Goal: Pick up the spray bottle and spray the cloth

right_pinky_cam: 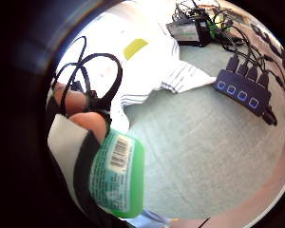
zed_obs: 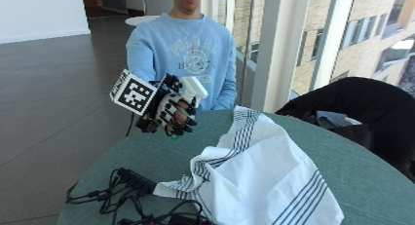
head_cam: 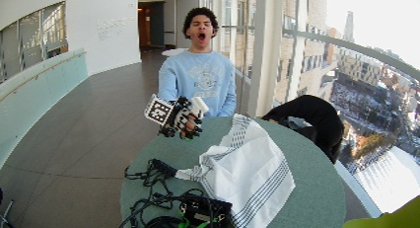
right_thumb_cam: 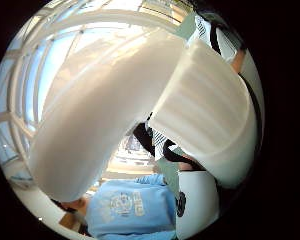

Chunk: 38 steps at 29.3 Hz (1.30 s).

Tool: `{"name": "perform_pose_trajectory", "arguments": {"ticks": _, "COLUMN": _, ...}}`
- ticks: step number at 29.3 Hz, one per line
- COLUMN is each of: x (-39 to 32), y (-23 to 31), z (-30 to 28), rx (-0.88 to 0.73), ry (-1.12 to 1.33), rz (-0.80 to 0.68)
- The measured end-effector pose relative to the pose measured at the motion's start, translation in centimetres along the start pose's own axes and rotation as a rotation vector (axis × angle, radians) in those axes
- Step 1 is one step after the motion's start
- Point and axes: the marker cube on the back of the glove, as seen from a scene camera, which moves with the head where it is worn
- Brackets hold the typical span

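Cloth (zed_obs: 259, 176) lying spread on round table (zed_obs: 363, 176). Right hand (zed_obs: 174, 110) gripping spray bottle (zed_obs: 193, 88), hovering above table edge beside cloth. Power strip (zed_obs: 133, 177) and cables (zed_obs: 103, 196) sitting on table, just beside cloth corner.

The right hand (zed_obs: 174, 113) holds the spray bottle (zed_obs: 193, 88) in open air above the table's (zed_obs: 363, 176) far edge, nothing between it and the cloth (zed_obs: 259, 181). From the hand, the cloth lies at about 5 o'clock, spread across the tabletop. A power strip (zed_obs: 136, 177) with tangled cables (zed_obs: 103, 196) blocks 6 o'clock. Bare tabletop lies directly beneath the hand. A dark jacket (zed_obs: 363, 108) rises at 3 o'clock beyond the table.
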Motion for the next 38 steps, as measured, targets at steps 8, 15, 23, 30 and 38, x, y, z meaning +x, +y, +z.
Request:
{"name": "perform_pose_trajectory", "arguments": {"ticks": 8, "x": -2.0, "y": -2.5, "z": 1.4, "rx": -0.104, "ry": 0.065, "rz": 0.023}}
{"name": "perform_pose_trajectory", "arguments": {"ticks": 15, "x": -2.8, "y": -3.6, "z": 3.9, "rx": -0.204, "ry": 0.116, "rz": 0.065}}
{"name": "perform_pose_trajectory", "arguments": {"ticks": 23, "x": -2.6, "y": -4.2, "z": 4.9, "rx": -0.279, "ry": 0.152, "rz": 0.103}}
{"name": "perform_pose_trajectory", "arguments": {"ticks": 30, "x": -2.3, "y": -4.1, "z": 5.4, "rx": -0.310, "ry": 0.182, "rz": 0.128}}
{"name": "perform_pose_trajectory", "arguments": {"ticks": 38, "x": -2.2, "y": -4.0, "z": 5.5, "rx": -0.318, "ry": 0.197, "rz": 0.136}}
